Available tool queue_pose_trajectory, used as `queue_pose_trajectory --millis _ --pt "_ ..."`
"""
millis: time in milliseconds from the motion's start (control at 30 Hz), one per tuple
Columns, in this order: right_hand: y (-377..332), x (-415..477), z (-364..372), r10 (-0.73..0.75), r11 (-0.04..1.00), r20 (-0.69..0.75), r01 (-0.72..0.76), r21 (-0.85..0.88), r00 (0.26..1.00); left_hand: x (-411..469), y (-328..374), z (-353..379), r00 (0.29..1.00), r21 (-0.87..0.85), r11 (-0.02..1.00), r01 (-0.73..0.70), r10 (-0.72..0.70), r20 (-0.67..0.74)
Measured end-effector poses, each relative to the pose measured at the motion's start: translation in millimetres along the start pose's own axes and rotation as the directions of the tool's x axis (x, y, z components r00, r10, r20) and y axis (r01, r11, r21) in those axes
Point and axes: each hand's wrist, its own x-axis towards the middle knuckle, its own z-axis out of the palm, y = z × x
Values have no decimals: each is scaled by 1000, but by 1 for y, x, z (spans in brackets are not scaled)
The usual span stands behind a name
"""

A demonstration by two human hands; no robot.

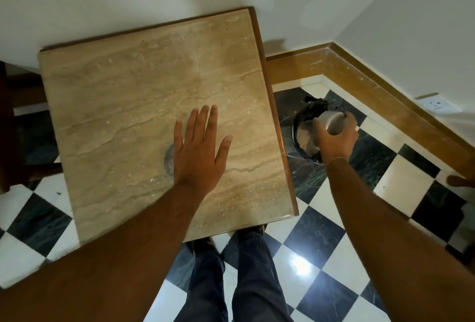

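My left hand (199, 148) hovers flat over the beige marble table top (128, 90), fingers straight and spread. Under its palm a clear round glass object (168, 159) shows only as a rim on the table. My right hand (335, 136) is off the table's right edge, above a small bin with a black liner (299, 129) on the floor. That hand grips a white cup (331, 121) tipped on its side over the bin's mouth. Pale rubbish lies inside the bin.
The table stands against a white wall, with a wooden frame along its right edge (272, 116). A dark wooden chair (10, 129) sits at the left. The floor is black and white checked tile. A wall socket (437, 105) sits low on the right wall.
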Motion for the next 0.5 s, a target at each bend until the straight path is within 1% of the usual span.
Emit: queue_pose_trajectory --millis 33,67,100,133,167,233,267,300,367,433,500 --pt "-7 -9 -5 75 974 6 -75 215 997 -2 -2 -2 1000 1 1000 5 -5 0" --pt "-16 -21 -12 159 898 56 -168 407 986 -3 -4 -6 1000 1 1000 10 -10 2" --pt "-25 -31 -18 210 801 139 -252 543 968 -5 -5 -9 1000 1 1000 14 -14 6" --pt "-35 -42 -24 232 710 223 -322 626 947 -7 -7 -12 1000 2 1000 19 -19 11" --pt "-43 -53 -29 221 640 304 -373 672 927 -8 -10 -17 1000 7 1000 22 -22 9" --pt "-54 -70 -36 187 545 421 -450 707 887 -11 -14 -25 1000 6 1000 20 -20 6" --pt "-60 -77 -37 169 525 466 -479 704 869 -12 -16 -30 1000 0 1000 17 -17 3" --pt "-65 -83 -37 149 517 506 -503 693 850 -13 -17 -33 1000 0 1000 15 -15 2" --pt "-77 -96 -36 100 537 579 -534 653 809 -15 -21 -41 1000 5 1000 12 -12 -4" --pt "-88 -105 -32 34 628 625 -503 594 780 -16 -24 -47 1000 -3 1000 24 -24 -21" --pt "-99 -112 -20 -2 770 631 -401 496 776 -17 -27 -53 999 -5 999 41 -41 -32"
